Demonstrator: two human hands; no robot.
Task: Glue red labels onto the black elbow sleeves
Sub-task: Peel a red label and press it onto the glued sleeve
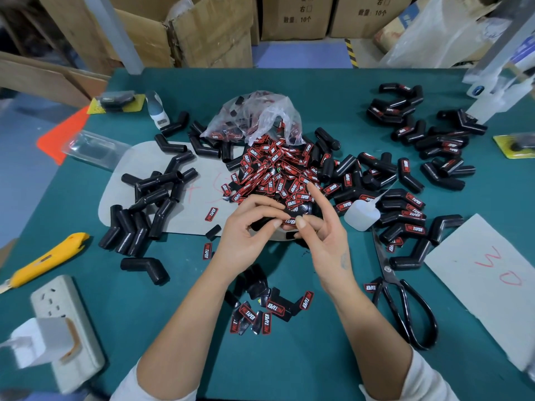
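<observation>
On the green table (318, 357), backed by cardboard boxes (202, 33), we see a clear plastic bag (254, 117) spilling a heap of red labels (278, 169). Our left hand (246, 227) and right hand (321, 227) together pinch one black elbow sleeve (301, 211) at table centre, with a label against it. Its long axis cannot be determined. The right index finger points up. A glue bottle (362, 214) lies just right.
</observation>
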